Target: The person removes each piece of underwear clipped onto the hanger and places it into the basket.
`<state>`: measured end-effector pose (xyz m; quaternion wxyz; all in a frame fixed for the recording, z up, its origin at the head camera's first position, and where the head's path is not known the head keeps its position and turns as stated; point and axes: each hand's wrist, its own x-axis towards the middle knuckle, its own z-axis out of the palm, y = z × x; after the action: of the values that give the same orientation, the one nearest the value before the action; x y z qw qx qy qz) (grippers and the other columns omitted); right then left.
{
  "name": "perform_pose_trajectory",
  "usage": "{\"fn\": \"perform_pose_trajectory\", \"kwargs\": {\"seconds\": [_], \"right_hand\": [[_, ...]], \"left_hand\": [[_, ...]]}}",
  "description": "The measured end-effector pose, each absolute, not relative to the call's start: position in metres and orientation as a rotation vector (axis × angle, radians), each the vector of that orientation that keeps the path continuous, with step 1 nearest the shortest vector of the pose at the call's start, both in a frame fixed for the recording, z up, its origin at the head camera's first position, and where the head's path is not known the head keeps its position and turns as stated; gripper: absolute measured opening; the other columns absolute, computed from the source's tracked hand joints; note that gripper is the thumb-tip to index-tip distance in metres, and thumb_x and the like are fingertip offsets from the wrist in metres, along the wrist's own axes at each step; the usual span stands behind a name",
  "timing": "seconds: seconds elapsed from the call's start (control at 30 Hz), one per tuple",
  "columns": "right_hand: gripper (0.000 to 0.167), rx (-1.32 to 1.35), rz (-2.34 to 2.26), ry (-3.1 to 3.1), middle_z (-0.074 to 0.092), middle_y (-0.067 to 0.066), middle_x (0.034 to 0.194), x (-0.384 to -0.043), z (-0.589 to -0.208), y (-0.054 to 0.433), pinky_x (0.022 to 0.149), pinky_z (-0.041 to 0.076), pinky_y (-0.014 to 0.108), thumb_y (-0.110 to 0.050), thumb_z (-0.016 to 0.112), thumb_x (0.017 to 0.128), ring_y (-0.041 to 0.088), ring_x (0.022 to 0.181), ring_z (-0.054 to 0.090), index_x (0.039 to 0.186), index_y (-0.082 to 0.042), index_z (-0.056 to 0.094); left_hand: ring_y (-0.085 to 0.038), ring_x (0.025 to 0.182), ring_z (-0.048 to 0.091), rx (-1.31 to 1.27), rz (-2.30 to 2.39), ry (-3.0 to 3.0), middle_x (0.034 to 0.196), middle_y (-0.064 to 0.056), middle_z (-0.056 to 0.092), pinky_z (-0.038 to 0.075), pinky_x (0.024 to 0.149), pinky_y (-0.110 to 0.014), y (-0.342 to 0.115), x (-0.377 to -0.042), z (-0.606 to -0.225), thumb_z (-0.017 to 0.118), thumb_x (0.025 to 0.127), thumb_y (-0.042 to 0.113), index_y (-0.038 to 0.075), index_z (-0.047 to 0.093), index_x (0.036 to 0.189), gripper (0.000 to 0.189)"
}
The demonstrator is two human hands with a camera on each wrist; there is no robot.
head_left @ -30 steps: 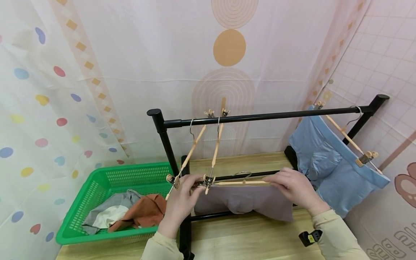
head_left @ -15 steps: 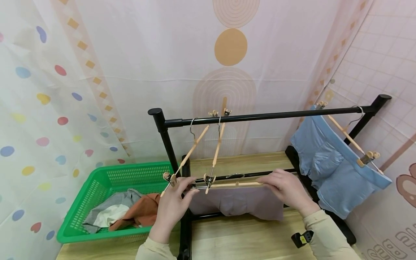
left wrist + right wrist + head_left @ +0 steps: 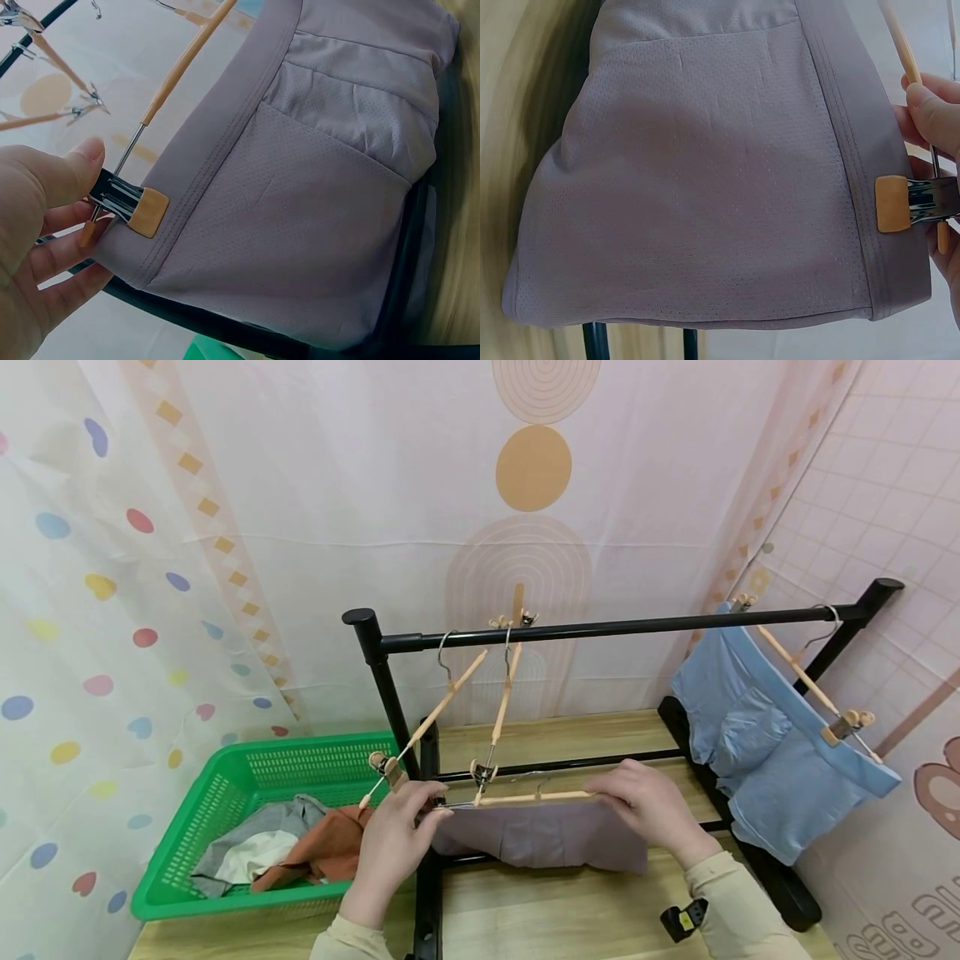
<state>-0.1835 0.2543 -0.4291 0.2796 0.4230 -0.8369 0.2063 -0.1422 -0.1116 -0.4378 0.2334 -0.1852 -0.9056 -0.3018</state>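
Note:
Mauve boxer briefs [image 3: 540, 839] hang by their waistband from a wooden clip hanger [image 3: 558, 796], held level below the rack's top bar. My left hand [image 3: 397, 835] holds the hanger's left end; in the left wrist view its thumb lies on the clip [image 3: 124, 196] that bites the waistband, with fingers behind. At the other end my right hand [image 3: 648, 806] pinches the hanger rod; in the right wrist view thumb and finger meet just beside the second clip [image 3: 922, 201], also fastened on the waistband. The hanger's hook points up and away, off the bar.
Two bare clip hangers [image 3: 450, 696] hang on the left of the black rack bar [image 3: 600, 630]. Blue boxer briefs [image 3: 765, 735] hang clipped at its right end. A green basket [image 3: 142, 868] with grey, white and rust clothes [image 3: 330, 843] stands at left.
Both hands have shifted left and slightly down, carrying the hanger and the mauve boxer briefs with them. The nearer end of the leftmost bare hanger has swung a little left.

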Motion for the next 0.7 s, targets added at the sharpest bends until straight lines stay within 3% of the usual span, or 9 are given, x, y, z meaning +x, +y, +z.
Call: {"fn": "perform_pose_trajectory", "kwargs": {"seconds": [0.17, 0.7], "right_hand": [[0.033, 1.138, 0.564, -2.233, 0.072, -0.009, 0.097, -0.1839, -0.4341, 0.2501, 0.063, 0.049, 0.030, -0.003, 0.081, 0.074, 0.011, 0.080, 0.061, 0.103, -0.017, 0.075], [0.031, 1.101, 0.540, -2.290, 0.073, -0.009, 0.098, -0.1814, -0.4373, 0.2435, 0.064, 0.050, 0.030, -0.005, 0.082, 0.075, 0.011, 0.081, 0.061, 0.104, -0.017, 0.077]], "left_hand": [[-0.023, 0.087, 0.065, -0.492, -0.811, -2.498, 0.105, -0.005, 0.069, 0.053, 0.070, -0.041, -0.1145, -0.1434, -0.4418, 0.081, 0.082, 0.019, 0.012, 0.072, 0.111, 0.032], [-0.024, 0.087, 0.063, -0.447, -0.780, -2.473, 0.096, -0.001, 0.071, 0.052, 0.064, -0.039, -0.1174, -0.1414, -0.4460, 0.084, 0.077, 0.018, 0.012, 0.075, 0.105, 0.030]]}}
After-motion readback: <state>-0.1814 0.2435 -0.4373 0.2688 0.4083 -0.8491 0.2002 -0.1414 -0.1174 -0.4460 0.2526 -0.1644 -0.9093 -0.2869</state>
